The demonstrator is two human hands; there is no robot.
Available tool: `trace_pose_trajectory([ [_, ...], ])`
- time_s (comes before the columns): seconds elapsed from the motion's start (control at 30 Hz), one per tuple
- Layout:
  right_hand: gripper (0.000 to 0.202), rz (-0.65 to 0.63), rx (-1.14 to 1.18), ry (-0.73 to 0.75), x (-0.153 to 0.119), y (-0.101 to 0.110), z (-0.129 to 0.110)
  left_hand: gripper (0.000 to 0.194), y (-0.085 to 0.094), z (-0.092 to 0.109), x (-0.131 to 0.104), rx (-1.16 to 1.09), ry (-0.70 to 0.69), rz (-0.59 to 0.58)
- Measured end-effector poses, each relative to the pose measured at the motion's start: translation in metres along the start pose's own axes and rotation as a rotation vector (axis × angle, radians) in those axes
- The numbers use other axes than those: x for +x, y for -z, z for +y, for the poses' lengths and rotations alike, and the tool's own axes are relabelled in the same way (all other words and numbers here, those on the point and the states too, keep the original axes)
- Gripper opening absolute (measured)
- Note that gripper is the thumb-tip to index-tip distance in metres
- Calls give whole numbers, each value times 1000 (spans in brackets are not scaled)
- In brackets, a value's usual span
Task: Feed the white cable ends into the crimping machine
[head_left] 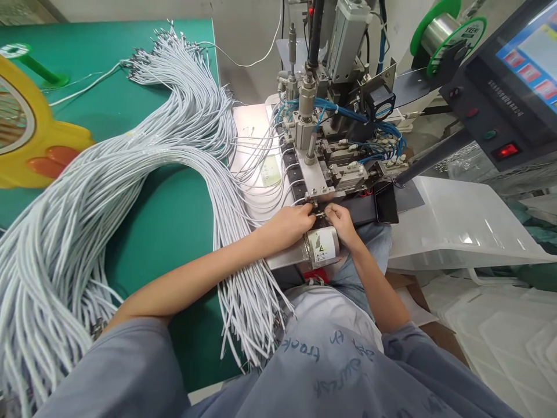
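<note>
At the front end of the bench machine (311, 168), my two hands work close together with bent fingers. My left hand (292, 225) is closed in a pinch. Opposite it, my right hand (342, 223) pinches too, thumb and fingertips together. A short light piece, seemingly the end of a white cable (321, 215), shows between the two sets of fingertips; its tip is too small to make out. White cables (274, 200) run in loops from the bundle into a row of black slots (293, 174) beside my left hand. Just below the hands sits a metal cylinder with a label (323, 245).
A thick bundle of white cables (143, 154) covers much of the green table (165, 209). At left stands a yellow fan (43, 128) near a green spool (41, 67). A solder wire reel (448, 35) and control panel (491, 110) overhang the right; a white plastic sheet (470, 226) lies below.
</note>
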State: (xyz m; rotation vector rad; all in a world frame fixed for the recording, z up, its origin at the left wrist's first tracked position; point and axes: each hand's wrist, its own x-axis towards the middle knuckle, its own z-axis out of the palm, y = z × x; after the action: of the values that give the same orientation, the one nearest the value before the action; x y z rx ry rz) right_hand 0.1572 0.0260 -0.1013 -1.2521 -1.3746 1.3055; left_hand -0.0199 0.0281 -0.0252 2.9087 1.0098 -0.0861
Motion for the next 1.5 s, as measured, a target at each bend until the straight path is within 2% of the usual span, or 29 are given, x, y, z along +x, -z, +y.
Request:
trace_pose_trajectory([
  [0.1, 41, 33, 18, -10, -1, -4, 2, 18, 6, 0, -3, 33, 56, -58],
  [0.27, 38, 46, -36, -9, 0, -1, -2, 18, 11, 2, -6, 43, 106, -38],
  [0.3, 36, 94, -76, 3, -3, 1, -4, 18, 12, 2, -6, 38, 112, -40],
  [0.37, 32, 267, -161, 57, -16, 2, -13, 19, 15, 4, -6, 26, 128, -56],
  [0.43, 29, 439, -223, 121, -38, -3, -24, 19, 18, 5, -6, 30, 158, -78],
  [0.47, 27, 464, -241, 137, -52, -8, -30, 20, 19, 5, -5, 43, 180, -84],
  [0.5, 27, 447, -259, 135, -66, -15, -36, 21, 20, 4, -5, 62, 207, -86],
  [0.53, 27, 365, -274, 112, -80, -23, -40, 23, 20, 3, -4, 82, 239, -85],
  [0.63, 26, -95, -253, -14, -107, -55, -41, 27, 17, -1, -4, 112, 298, -71],
  [0.7, 26, -311, -197, -66, -113, -75, -32, 27, 14, -4, -3, 109, 306, -63],
  [0.77, 28, -412, -141, -95, -111, -90, -21, 26, 11, -6, -3, 100, 307, -50],
  [0.87, 26, -457, -79, -161, -105, -97, -14, 26, 9, -7, -2, 84, 306, -28],
  [1.0, 15, -441, -230, -166, -108, -90, -26, 25, 10, -3, -1, 64, 333, 8],
  [1.07, 14, -420, -373, -133, -112, -84, -37, 27, 12, 3, -2, 38, 336, 85],
  [1.17, 13, -346, -486, -84, -114, -67, -50, 31, 15, 19, -6, -45, 164, 245],
  [1.27, 15, -190, -447, -62, -102, -37, -60, 35, 17, 32, -10, -186, -21, 315],
  [1.4, 13, 81, -312, -11, -72, 4, -67, 35, 12, 30, -9, -318, 25, 307],
  [1.5, 9, 239, -150, 37, -55, 18, -66, 28, 6, 20, -5, -386, 41, 331],
])
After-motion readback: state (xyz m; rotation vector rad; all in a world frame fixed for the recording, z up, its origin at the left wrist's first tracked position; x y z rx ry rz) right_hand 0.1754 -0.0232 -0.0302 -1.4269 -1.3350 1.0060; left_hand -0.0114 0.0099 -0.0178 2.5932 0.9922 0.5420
